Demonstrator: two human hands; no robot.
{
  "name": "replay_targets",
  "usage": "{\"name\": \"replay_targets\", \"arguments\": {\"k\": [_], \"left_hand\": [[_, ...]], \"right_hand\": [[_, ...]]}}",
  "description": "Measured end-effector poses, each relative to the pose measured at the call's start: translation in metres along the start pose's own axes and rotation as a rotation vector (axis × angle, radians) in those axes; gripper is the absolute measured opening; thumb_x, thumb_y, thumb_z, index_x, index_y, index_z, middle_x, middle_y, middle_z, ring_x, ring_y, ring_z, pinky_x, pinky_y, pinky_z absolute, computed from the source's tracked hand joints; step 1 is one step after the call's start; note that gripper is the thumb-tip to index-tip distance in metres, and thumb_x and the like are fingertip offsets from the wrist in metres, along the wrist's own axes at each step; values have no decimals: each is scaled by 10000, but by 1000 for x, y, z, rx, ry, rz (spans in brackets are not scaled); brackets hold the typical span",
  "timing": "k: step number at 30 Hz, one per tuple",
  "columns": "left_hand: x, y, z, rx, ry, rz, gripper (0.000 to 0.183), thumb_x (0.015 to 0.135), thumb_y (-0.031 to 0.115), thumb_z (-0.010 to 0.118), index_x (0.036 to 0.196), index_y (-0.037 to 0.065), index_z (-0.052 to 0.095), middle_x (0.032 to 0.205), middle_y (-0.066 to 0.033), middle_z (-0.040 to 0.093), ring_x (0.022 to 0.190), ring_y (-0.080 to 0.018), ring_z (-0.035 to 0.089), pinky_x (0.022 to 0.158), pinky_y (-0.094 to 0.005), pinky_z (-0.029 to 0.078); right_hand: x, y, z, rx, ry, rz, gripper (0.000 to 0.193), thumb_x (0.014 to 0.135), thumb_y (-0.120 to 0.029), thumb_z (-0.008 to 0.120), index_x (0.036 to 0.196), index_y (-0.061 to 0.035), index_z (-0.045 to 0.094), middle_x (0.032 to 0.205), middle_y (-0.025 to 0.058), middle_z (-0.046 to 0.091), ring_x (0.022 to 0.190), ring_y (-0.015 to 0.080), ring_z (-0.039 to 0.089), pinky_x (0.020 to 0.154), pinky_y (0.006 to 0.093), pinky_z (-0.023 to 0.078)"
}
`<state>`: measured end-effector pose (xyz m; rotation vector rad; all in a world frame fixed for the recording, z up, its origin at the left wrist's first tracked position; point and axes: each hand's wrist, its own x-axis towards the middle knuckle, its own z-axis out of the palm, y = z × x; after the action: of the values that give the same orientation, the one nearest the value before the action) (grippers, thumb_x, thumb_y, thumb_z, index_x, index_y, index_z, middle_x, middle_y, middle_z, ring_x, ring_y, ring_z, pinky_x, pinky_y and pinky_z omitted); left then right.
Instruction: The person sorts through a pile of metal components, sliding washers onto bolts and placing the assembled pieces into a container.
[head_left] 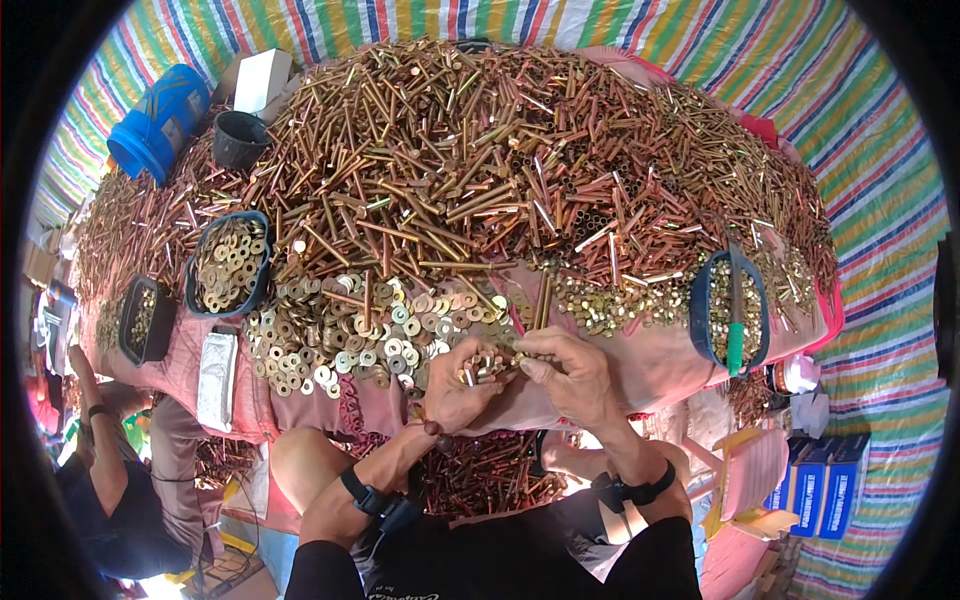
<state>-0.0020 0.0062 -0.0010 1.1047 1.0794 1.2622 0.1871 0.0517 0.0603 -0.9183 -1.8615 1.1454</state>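
Observation:
My left hand is curled around several small shiny metal fasteners; their exact kind is hard to make out. Close beside it, my right hand has its thumb and forefinger pinched together by the left fingertips. Whatever small piece is in that pinch is too small to name. Two long brass-coloured bolts lie just beyond the right fingers. Flat washers spread over the pink cloth ahead of my left hand. Small golden nuts lie scattered beyond my right hand.
A big heap of long bolts covers the far side. Around it stand a washer basket, a blue basket with a green-handled tool, a dark pot and a blue bucket. Another person sits at left.

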Motion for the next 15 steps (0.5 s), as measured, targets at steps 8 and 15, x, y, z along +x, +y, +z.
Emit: {"name": "replay_targets", "arguments": {"k": [8, 15], "left_hand": [[0, -7, -1, 45, 0, 52, 308, 755, -123, 715, 1015, 15, 624, 958, -10, 652, 869, -78, 607, 770, -245, 521], [0, 4, -1, 67, -12, -14, 298, 743, -66, 765, 992, 25, 626, 881, 1, 652, 826, -68, 587, 732, -252, 495]], "right_hand": [[1, 6, 6, -157, 37, -295, 167, 854, 12, 732, 1017, 5, 697, 1008, 125, 715, 923, 209, 698, 794, 293, 552], [-1, -5, 3, -208, -5, -121, 210, 825, -42, 787, 1010, -14, 692, 937, 109, 696, 839, 183, 678, 737, 297, 542]]}}
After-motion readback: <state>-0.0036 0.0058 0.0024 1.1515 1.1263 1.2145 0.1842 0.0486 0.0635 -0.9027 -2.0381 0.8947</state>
